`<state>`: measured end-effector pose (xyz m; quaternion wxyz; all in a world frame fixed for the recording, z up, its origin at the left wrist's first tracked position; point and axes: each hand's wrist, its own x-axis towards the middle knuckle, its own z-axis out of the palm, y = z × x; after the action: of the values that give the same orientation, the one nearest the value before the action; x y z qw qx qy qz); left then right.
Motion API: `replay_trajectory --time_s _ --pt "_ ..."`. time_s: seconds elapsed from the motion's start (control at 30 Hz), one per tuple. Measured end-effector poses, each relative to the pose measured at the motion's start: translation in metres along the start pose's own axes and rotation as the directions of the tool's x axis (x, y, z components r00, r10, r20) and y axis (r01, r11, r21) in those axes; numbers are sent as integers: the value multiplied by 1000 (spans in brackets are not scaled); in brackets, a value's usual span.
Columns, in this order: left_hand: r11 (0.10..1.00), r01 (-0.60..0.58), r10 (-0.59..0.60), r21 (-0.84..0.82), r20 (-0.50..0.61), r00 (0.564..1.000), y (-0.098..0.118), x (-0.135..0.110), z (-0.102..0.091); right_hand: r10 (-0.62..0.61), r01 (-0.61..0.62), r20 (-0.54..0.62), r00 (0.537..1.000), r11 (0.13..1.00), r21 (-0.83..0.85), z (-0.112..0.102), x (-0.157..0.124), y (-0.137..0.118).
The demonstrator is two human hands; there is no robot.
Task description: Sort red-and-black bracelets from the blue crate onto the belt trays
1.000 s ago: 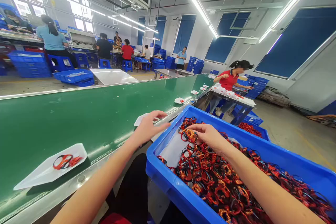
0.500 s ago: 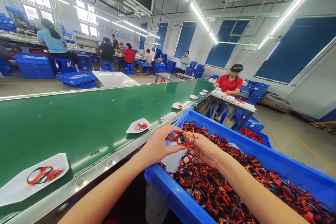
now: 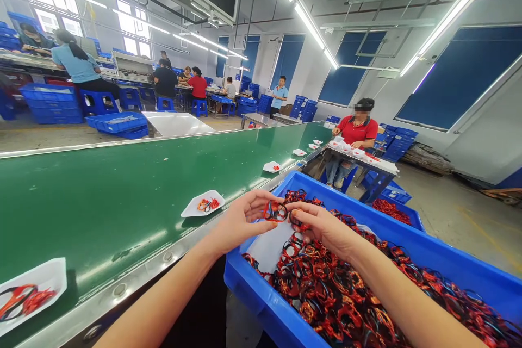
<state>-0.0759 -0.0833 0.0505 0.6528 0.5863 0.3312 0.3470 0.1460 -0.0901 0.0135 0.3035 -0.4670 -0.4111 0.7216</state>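
Between the thumb and fingers of my left hand (image 3: 243, 220) are red, blue and black loops that look like hair ties (image 3: 275, 211). My right hand (image 3: 320, 224) pinches a dark hair tie (image 3: 293, 217) close beside them. Both hands are above the near-left end of a blue bin (image 3: 261, 296), which holds a heap of red, black and orange hair ties (image 3: 338, 293). A white sheet (image 3: 269, 247) shows at the bin's left end, under my hands. Fingertips partly hide what each hand holds.
To the left runs a green conveyor belt (image 3: 114, 190) with a metal edge (image 3: 167, 256). White trays (image 3: 190, 212) carrying red pieces lie along it. A co-worker in red (image 3: 358, 129) sits at a table (image 3: 385, 165) beyond the bin. More blue bins (image 3: 51, 103) stand farther back.
My hands have shifted slightly left and drawn a little apart, the loops now mostly in my left hand. The white trays have moved left and nearer along the belt.
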Motion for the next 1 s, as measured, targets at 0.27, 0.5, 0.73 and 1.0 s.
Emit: replay_trajectory --time_s 0.27,0.5,0.73,1.0 --pt "841 46 -110 -540 -87 990 -5 0 -10 52 -56 -25 998 982 -178 7 5 6" --pt "573 112 -365 -812 -130 922 -4 0 -16 80 -82 -19 997 969 -233 11 8 18" --pt "532 77 -463 -843 -213 861 -1 -2 -14 85 -84 -9 996 965 -247 13 10 20" --pt "568 -32 -474 -823 -359 804 -10 1 -19 109 -110 -20 994 949 -294 13 9 26"
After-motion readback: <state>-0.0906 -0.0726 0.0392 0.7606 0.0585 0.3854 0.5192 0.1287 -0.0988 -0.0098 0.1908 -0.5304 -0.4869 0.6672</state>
